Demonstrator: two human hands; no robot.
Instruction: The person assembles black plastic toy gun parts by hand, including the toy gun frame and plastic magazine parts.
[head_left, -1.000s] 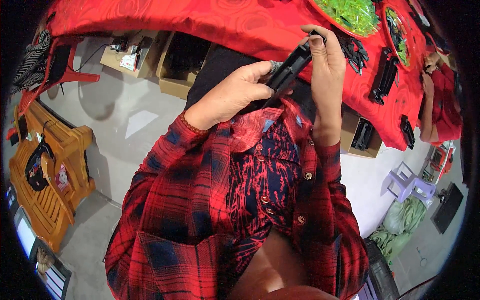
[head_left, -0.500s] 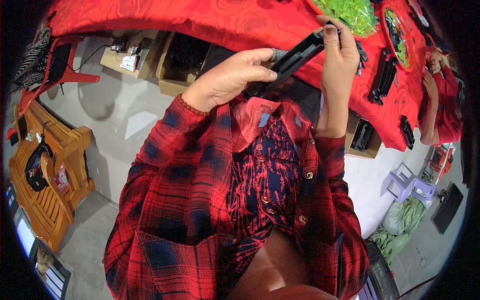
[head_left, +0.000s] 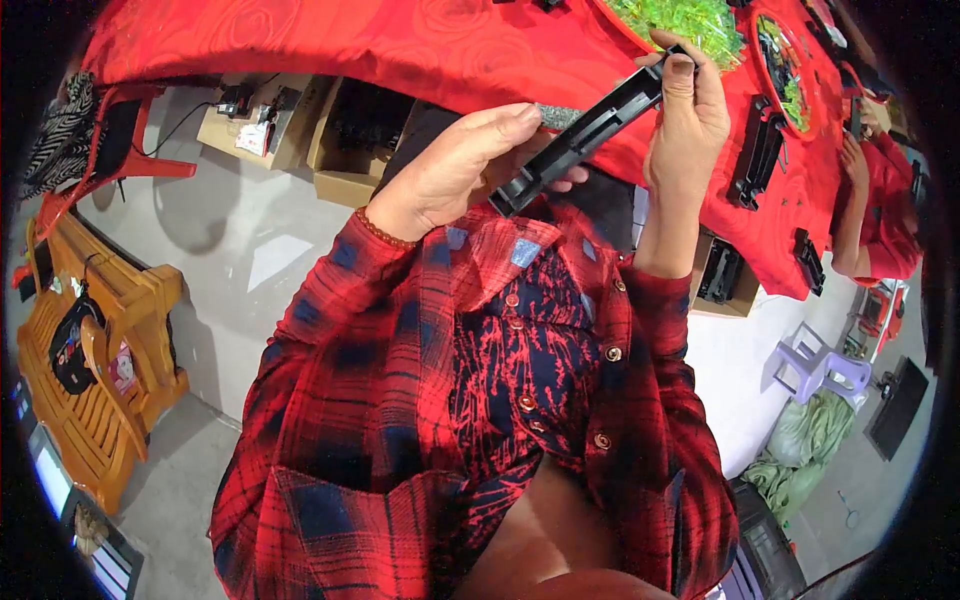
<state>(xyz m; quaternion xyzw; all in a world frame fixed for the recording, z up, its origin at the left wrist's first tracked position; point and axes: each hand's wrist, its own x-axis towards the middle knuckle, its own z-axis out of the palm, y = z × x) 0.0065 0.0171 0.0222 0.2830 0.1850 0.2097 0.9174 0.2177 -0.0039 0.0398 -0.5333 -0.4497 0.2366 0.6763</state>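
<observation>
A long, narrow black plastic part [head_left: 590, 135] with a raised frame and slots slants between my two hands, just past the near edge of the red-covered table. My right hand [head_left: 685, 125] pinches its far upper end between thumb and fingers. Lower down, my left hand [head_left: 460, 165] cradles the near half; its fingertips show beyond the part and its thumb is raised along the side. What the left palm touches is hidden. More black parts of similar shape [head_left: 758, 155] lie on the red tablecloth [head_left: 400, 50] to the right.
A round tray of yellow-green pieces [head_left: 680, 25] and a smaller red-rimmed tray [head_left: 785, 75] stand on the table. Cardboard boxes [head_left: 345, 187] sit under it. A co-worker's arm [head_left: 855, 200] reaches in at far right. A wooden bench [head_left: 90, 370] and purple stool [head_left: 810, 365] stand on the floor.
The black part has turned so its slotted face shows more, and its near end has come into sight. My left thumb has lifted off it, and left fingertips now show beneath.
</observation>
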